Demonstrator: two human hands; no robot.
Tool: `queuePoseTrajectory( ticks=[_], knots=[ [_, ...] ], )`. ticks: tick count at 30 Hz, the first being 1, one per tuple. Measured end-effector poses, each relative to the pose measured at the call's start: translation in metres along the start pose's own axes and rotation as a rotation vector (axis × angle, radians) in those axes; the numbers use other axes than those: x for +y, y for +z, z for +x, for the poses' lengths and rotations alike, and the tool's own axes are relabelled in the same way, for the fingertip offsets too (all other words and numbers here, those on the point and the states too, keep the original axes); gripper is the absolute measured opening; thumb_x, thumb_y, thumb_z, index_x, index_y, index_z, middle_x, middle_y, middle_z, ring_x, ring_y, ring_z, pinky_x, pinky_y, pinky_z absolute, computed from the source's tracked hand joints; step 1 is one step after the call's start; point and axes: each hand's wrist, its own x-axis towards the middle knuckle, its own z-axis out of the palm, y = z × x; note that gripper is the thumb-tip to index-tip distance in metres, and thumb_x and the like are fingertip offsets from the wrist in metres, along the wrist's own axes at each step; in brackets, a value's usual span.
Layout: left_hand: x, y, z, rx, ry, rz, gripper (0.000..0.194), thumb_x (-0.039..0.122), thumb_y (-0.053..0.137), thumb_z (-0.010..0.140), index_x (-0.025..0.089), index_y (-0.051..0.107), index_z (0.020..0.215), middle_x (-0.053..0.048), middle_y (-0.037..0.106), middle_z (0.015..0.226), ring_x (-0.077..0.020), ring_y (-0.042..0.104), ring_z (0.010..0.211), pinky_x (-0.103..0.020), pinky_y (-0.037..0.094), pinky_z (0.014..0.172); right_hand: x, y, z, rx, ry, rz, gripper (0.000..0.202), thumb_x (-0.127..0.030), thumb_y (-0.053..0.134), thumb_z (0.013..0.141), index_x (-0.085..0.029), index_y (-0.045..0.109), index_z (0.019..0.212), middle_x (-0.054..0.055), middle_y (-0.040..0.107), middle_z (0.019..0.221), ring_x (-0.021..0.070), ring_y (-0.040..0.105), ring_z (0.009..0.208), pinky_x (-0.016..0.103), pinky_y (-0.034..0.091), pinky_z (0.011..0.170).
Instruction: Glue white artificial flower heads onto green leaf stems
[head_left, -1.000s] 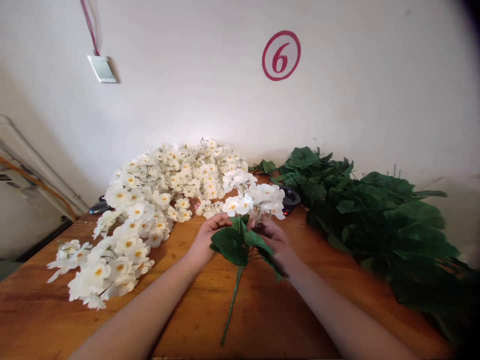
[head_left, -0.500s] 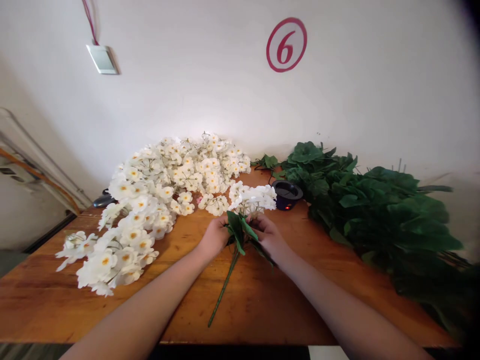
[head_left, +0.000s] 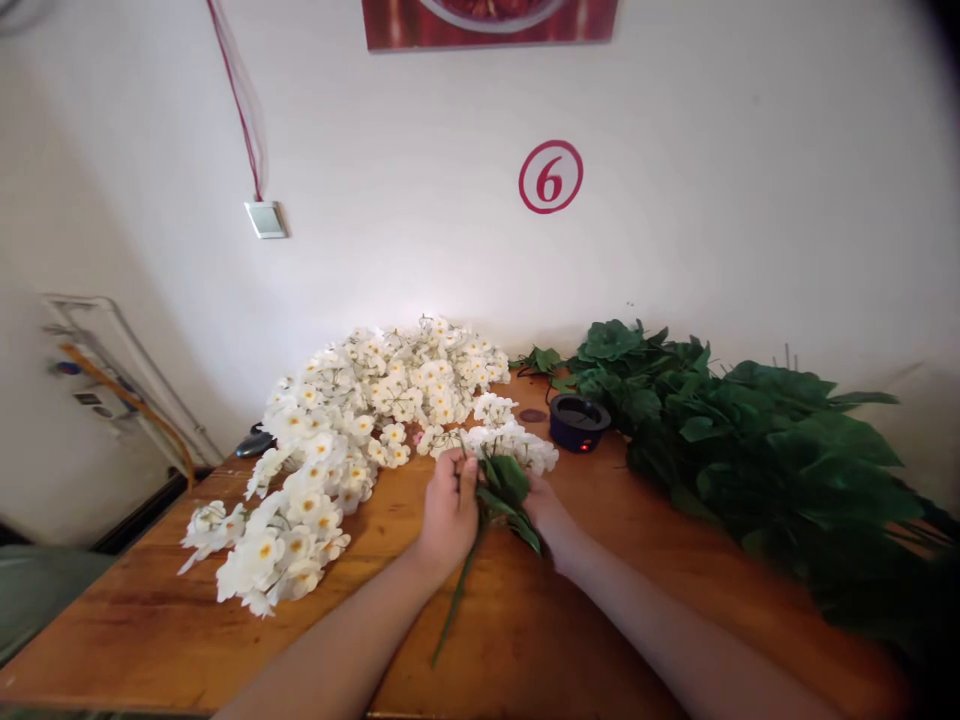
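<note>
Table (head_left: pixel 187 640) under the grip; leaf pile (head_left: pixel 772 450) right, flower pile (head_left: pixel 319 445) left, probably split for reach. Spray (head_left: pixel 510 478) between hands: left hand (head_left: pixel 450 510) pinches it, likely steadying; right hand (head_left: pixel 553 520) part-hidden, can't tell its grip. Pot (head_left: pixel 579 432) beyond, right.

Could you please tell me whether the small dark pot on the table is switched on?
Apparently on: a red light glows low on the front of the dark pot.

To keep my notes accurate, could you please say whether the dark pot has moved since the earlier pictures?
No: judged against the green leaf pile, the dark pot stands where it was.
</note>
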Motion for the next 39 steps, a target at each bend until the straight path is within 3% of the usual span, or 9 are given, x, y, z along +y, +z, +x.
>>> queuePoseTrajectory(
  ticks=[3,7,10,13,17,21,28,33,39],
  knots=[
    [-0.006,0.008,-0.005,-0.113,0.036,0.200,0.017,0.032,0.042,0.099,0.021,0.054,0.105,-0.005,0.067,0.084,-0.0198,0.062,0.073,-0.030,0.044,0.067,0.006,-0.004,-0.001,0.116,-0.047,-0.101,0.038,-0.052,0.073,0.069,-0.020,0.063,0.088,0.004,0.069,0.076,0.0252,0.067,0.075,0.039,0.055,0.072],
    [-0.010,0.013,-0.006,-0.177,0.090,0.406,0.019,0.030,0.045,0.097,0.023,0.059,0.107,-0.006,0.067,0.079,-0.0222,0.062,0.070,-0.031,0.041,0.063,0.005,-0.008,-0.014,0.441,-0.636,-0.431,0.034,-0.039,0.059,0.085,-0.023,0.049,0.112,0.011,0.059,0.113,0.0280,0.058,0.108,0.049,0.046,0.096],
    [-0.009,0.012,-0.006,-0.171,0.105,0.410,0.017,0.031,0.046,0.096,0.022,0.059,0.104,-0.004,0.065,0.076,-0.0214,0.059,0.068,-0.031,0.041,0.062,-0.002,-0.005,-0.028,0.363,-1.001,-0.747,0.043,-0.028,0.066,0.080,-0.023,0.044,0.117,0.014,0.048,0.120,0.0309,0.050,0.117,0.054,0.039,0.103],
    [-0.004,0.008,-0.005,-0.144,0.164,0.422,0.013,0.029,0.051,0.094,0.021,0.061,0.097,-0.007,0.063,0.085,-0.0240,0.058,0.083,-0.036,0.044,0.076,-0.009,-0.004,-0.035,0.329,-1.118,-1.016,0.037,-0.026,0.070,0.076,-0.025,0.052,0.108,0.012,0.052,0.116,0.0330,0.049,0.113,0.056,0.038,0.101],
    [0.000,-0.001,-0.002,0.009,0.330,0.585,0.014,0.027,0.055,0.092,0.024,0.067,0.098,-0.011,0.054,0.115,-0.0297,0.047,0.112,-0.047,0.037,0.099,-0.012,-0.005,-0.030,0.127,-1.031,-1.239,0.010,-0.019,0.061,0.083,-0.024,0.057,0.090,0.008,0.064,0.096,0.0282,0.056,0.096,0.049,0.041,0.091],
    [-0.005,-0.006,-0.001,0.013,0.354,0.611,0.019,0.019,0.053,0.090,0.025,0.067,0.103,-0.011,0.044,0.126,-0.0317,0.039,0.120,-0.052,0.033,0.104,-0.005,-0.004,-0.019,-0.052,-0.820,-1.200,0.011,-0.016,0.050,0.089,-0.021,0.059,0.089,0.009,0.065,0.088,0.0253,0.058,0.087,0.041,0.047,0.080],
    [-0.010,-0.007,0.002,-0.210,0.266,-0.021,0.009,0.016,0.043,0.091,0.020,0.051,0.093,-0.009,0.047,0.111,-0.0227,0.045,0.112,-0.041,0.037,0.105,0.001,-0.004,-0.011,-0.166,-0.705,-1.225,0.027,-0.025,0.052,0.092,-0.020,0.062,0.117,0.012,0.063,0.118,0.0275,0.056,0.108,0.044,0.047,0.093],
    [-0.016,-0.006,0.008,-0.229,0.178,-0.139,0.003,0.024,0.045,0.090,0.021,0.045,0.089,-0.007,0.049,0.108,-0.0202,0.048,0.106,-0.036,0.041,0.100,0.001,-0.003,-0.012,-0.155,-0.721,-1.247,0.033,-0.038,0.052,0.096,-0.021,0.059,0.124,0.013,0.062,0.121,0.0285,0.056,0.111,0.047,0.046,0.098],
    [-0.018,-0.004,0.008,-0.234,0.115,-0.193,0.020,0.039,0.047,0.093,0.022,0.045,0.104,-0.008,0.051,0.114,-0.0212,0.048,0.114,-0.037,0.040,0.103,0.004,-0.003,-0.011,-0.144,-0.730,-1.243,0.038,-0.036,0.053,0.095,-0.023,0.057,0.131,0.014,0.061,0.126,0.0293,0.057,0.116,0.048,0.047,0.099]
  ],
)
